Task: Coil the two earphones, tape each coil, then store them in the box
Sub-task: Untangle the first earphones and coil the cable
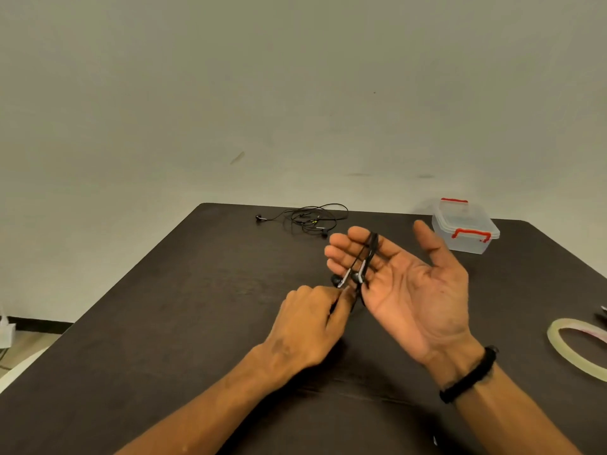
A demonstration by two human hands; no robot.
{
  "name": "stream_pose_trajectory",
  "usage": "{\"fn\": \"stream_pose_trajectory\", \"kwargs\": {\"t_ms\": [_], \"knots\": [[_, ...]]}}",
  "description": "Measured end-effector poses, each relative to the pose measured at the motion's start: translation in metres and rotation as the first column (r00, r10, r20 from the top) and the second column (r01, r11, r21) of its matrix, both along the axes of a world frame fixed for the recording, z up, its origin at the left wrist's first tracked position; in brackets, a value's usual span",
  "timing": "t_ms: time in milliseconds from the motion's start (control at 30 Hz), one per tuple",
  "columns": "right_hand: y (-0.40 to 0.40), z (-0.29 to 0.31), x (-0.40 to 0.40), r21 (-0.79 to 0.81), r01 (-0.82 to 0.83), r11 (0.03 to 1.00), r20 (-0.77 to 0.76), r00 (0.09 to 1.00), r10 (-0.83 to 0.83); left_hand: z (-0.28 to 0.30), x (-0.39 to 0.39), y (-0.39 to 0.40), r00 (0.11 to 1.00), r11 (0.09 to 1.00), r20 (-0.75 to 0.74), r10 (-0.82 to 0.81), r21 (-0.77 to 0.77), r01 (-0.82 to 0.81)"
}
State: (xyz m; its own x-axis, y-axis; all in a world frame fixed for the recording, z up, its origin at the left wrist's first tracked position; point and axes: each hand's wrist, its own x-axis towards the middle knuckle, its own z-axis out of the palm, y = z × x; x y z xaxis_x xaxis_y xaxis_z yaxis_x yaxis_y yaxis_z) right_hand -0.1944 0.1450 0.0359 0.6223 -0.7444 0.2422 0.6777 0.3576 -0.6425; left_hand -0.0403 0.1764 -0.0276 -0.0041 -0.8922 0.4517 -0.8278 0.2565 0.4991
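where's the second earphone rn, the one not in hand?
In the head view, the loose earphone lies uncoiled at the table's far edge, left of the closed box and beyond both hands.

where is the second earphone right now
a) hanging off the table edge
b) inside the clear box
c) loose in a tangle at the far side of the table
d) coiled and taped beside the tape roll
c: the second earphone lies uncoiled in a loose tangle on the far part of the table, left of the closed box.
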Motion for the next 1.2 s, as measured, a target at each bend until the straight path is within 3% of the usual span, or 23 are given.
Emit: {"fn": "stream_pose_trajectory", "kwargs": {"t_ms": [100, 200, 400, 567, 733, 1000, 1200], "knots": [[-0.003, -0.001, -0.002, 0.030, 0.087, 0.996, 0.000, 0.996, -0.087, 0.001, -0.003, 0.002, 1.000, 0.999, 0.013, -0.011, -0.045, 0.012], [-0.006, -0.002, -0.003, 0.038, 0.207, 0.978, -0.037, 0.978, -0.206, 0.004, -0.007, 0.008, 0.991, 0.990, 0.133, 0.011, -0.140, 0.008], [-0.013, -0.009, -0.005, -0.171, 0.367, 0.914, -0.237, 0.886, -0.400, 0.022, -0.003, 0.015, 0.986, 0.931, 0.162, 0.044, -0.366, 0.018], [-0.008, -0.017, 0.004, -0.306, 0.265, 0.914, -0.438, 0.813, -0.383, 0.033, 0.007, 0.013, 0.998, 0.875, 0.026, 0.050, -0.484, -0.031], [-0.001, -0.026, 0.012, -0.424, 0.060, 0.904, -0.559, 0.768, -0.313, 0.037, 0.020, 0.007, 0.996, 0.836, -0.044, 0.077, -0.541, -0.089], [0.012, -0.029, 0.019, -0.337, -0.150, 0.929, -0.651, 0.751, -0.115, 0.037, 0.032, 0.001, 0.990, 0.839, -0.093, 0.110, -0.525, -0.143], [0.020, -0.024, 0.021, -0.237, -0.242, 0.941, -0.554, 0.830, 0.074, 0.035, 0.036, -0.003, 0.967, 0.896, -0.245, 0.072, -0.410, -0.171]]}}
